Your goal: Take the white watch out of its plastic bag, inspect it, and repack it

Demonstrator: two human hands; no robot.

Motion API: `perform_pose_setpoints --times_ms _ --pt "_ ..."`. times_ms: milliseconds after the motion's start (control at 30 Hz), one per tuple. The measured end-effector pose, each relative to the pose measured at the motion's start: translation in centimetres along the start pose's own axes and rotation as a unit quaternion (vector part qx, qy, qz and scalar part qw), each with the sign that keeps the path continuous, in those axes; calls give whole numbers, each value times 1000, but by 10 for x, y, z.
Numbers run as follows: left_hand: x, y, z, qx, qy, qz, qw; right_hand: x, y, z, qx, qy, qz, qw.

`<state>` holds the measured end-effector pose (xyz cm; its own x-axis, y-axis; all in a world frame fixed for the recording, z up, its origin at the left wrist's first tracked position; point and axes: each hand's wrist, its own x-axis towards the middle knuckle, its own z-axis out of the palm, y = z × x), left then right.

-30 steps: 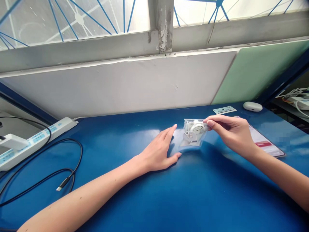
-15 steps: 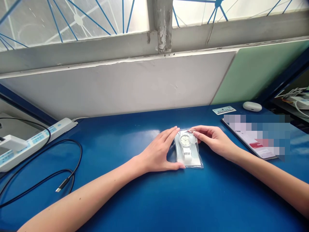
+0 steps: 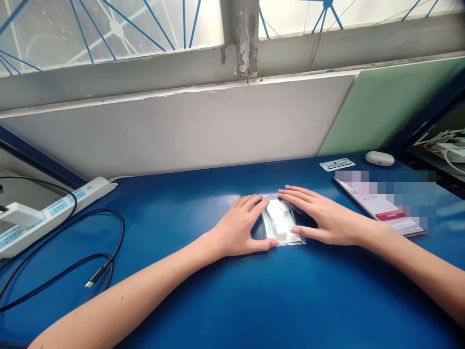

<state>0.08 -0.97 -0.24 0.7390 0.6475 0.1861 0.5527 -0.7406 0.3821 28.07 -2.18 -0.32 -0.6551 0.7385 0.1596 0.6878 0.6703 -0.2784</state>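
Observation:
On the blue table lies a clear plastic bag [image 3: 283,224] with a white watch inside. Glare covers its middle, and the watch's dial does not show now. My left hand [image 3: 241,225] rests at the bag's left side, fingertips at the upper left corner and thumb on the lower left edge. My right hand [image 3: 323,218] is at the other side, its fingers stretched over the top right corner and its thumb touching the lower right part. Both hands have thumb and fingers spread apart, neither closed around the bag.
A phone [image 3: 378,206], partly blurred out, lies to the right, with a white card [image 3: 337,165] and a white earbud case [image 3: 379,158] behind it. At the left are a power strip [image 3: 54,211] and a looped black cable [image 3: 121,232]. A wall panel [image 3: 181,135] closes the back.
My right hand has gone from pinching the bag's top right corner to lying spread along its right side. The watch dial showed before and no longer does. My left hand has barely moved.

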Motion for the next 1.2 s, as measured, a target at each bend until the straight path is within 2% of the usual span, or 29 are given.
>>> perform_pose_setpoints --times_ms 233,433,667,867,1067,1200 --pt "0 1 1 22 1 -29 999 -2 12 3 34 -47 22 998" --pt "0 3 0 26 -17 -50 998 1 12 8 45 -39 40 997" --pt "1 2 -3 37 -50 -45 997 2 13 7 49 -46 38 997" --pt "1 1 -7 41 -77 -32 996 3 11 6 56 -34 38 997" --pt "-1 -2 -3 37 -54 -24 998 3 8 15 27 13 36 999" --pt "-2 -2 -2 34 -43 -22 998 4 7 18 17 18 34 999"
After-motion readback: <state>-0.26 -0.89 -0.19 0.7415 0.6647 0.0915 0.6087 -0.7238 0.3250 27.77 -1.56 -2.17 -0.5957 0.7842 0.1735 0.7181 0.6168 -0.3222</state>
